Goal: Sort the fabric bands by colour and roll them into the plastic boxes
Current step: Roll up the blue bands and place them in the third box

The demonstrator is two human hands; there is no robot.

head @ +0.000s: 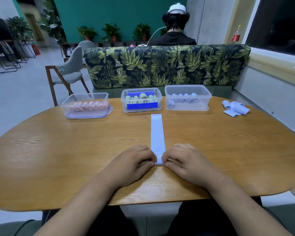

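While knuckles curl, both hands (pixel 134 161) (pixel 186 161) pinch the band's (pixel 157 133) near end.

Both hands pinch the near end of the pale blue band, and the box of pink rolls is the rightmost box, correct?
No: the head view shows the box of pink rolls is the leftmost box. The left hand and right hand do pinch the near end of the pale blue band.

**Readable markings**

The pale blue band (pixel 157 133), lying flat on the tabletop (pixel 58 159), bears the printed number "20" near its far end; smaller characters after it are blurred. Dark handwritten marks on the rolls (pixel 144 97) in the middle box (pixel 124 103) are illegible.
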